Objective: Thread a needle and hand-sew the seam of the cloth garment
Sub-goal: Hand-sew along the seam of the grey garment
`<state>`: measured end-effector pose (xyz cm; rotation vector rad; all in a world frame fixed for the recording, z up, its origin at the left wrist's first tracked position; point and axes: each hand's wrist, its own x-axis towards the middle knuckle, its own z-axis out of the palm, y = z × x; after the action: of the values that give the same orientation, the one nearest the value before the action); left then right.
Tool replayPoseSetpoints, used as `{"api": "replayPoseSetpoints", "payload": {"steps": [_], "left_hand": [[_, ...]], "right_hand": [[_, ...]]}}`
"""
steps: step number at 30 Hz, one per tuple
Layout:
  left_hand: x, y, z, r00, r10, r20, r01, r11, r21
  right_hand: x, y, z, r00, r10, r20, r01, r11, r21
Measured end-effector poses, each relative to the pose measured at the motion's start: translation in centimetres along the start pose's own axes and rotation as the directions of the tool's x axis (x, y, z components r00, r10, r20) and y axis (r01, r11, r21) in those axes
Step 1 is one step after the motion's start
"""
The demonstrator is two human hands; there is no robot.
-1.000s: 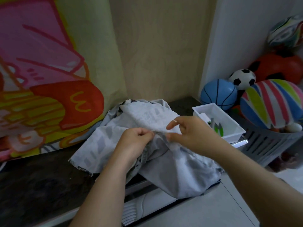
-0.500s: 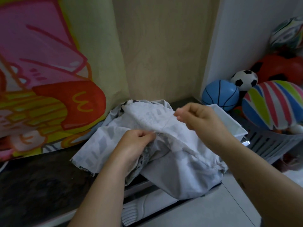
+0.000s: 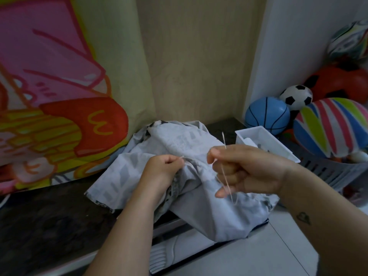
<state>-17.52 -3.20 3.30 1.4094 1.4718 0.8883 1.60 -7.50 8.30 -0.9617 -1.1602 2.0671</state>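
A: Where did the garment lie?

B: The grey printed garment (image 3: 179, 140) lay bunched on the dark bench (image 3: 49, 216) at the centre of the frame, with its lower edge hanging over the front.

A: And the hands?

B: The left hand (image 3: 162, 169) pinched a fold of the cloth, and a short pale bit of thread showed at its fingertips. The right hand (image 3: 251, 170), centre-right, was clenched round the thread (image 3: 223, 140) — one strand stood up above the knuckles and another trailed down past the little finger.

A: Any needle?

B: I couldn't make one out. It was too fine to tell from the thread.

A: How far along was the work?

B: Threading looked done, I'd judge, and stitching under way — the thread seemed to come from the pinched fold. The fold hid how much of the seam was closed. Drawing the thread taut, more stitches and a knot probably remained.

A: Anything else about?

B: A white tray (image 3: 264, 134) stood at right. Beyond it were a blue basketball (image 3: 266, 114) and a grey basket (image 3: 328, 172).
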Motion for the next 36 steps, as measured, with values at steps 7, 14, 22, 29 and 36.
{"api": "replayPoseSetpoints", "payload": {"steps": [7,14,22,29,36], "left_hand": [[-0.6,0.5,-0.4,0.977,0.197,0.081,-0.199,0.980,0.024],[-1.2,0.9,-0.6,0.933,0.335,0.131,-0.347,0.934,0.089],[-2.1,1.8,-0.5,0.908,0.408,0.090,-0.418,0.898,0.138],[-2.3,1.5,0.1,0.896,0.444,0.014,-0.430,0.860,0.274],[-3.0,2.0,0.9,0.874,0.460,-0.155,-0.315,0.781,0.539]], "right_hand": [[1.8,1.1,-0.8,0.839,-0.310,-0.447,-0.200,0.589,-0.783],[0.7,-0.1,-1.2,0.761,-0.501,-0.412,-0.072,0.566,-0.821],[-0.2,-1.2,0.0,0.784,-0.452,-0.426,0.097,0.767,-0.634],[0.1,-0.9,-0.7,0.719,-0.544,-0.432,-0.020,0.605,-0.796],[0.1,-1.3,-0.4,0.711,-0.578,-0.400,-0.070,0.508,-0.859]]}}
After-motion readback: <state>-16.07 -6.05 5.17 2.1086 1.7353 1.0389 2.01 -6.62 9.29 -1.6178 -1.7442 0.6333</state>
